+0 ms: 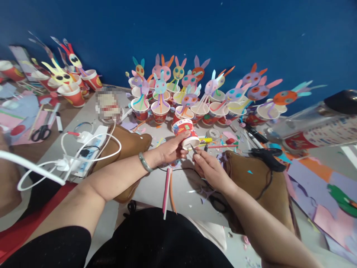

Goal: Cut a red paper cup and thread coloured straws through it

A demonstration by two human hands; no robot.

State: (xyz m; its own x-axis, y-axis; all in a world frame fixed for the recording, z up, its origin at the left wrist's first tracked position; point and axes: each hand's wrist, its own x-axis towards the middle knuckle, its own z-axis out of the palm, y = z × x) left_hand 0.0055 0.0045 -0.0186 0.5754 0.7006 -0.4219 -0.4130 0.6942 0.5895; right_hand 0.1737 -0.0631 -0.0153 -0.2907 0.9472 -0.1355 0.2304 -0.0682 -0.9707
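Note:
My left hand, with a green bangle at its wrist, is wrapped round a red printed paper cup. The cup is tilted, its pale base facing me. In my right hand is a thin pointed blade, gripped between thumb and fingers, its tip at the cup's base; its handle is hidden in the palm. Below the hands lie several paper strips, pink, white and orange. Behind the held cup stand several paper cups bearing paper rabbit-like heads on strips.
A white power strip with looped cables lies left. Brown cushion-like pads flank the work area. A glue gun rests on the right one. Black-handled scissors lie far left. A large clear bottle juts in from the right.

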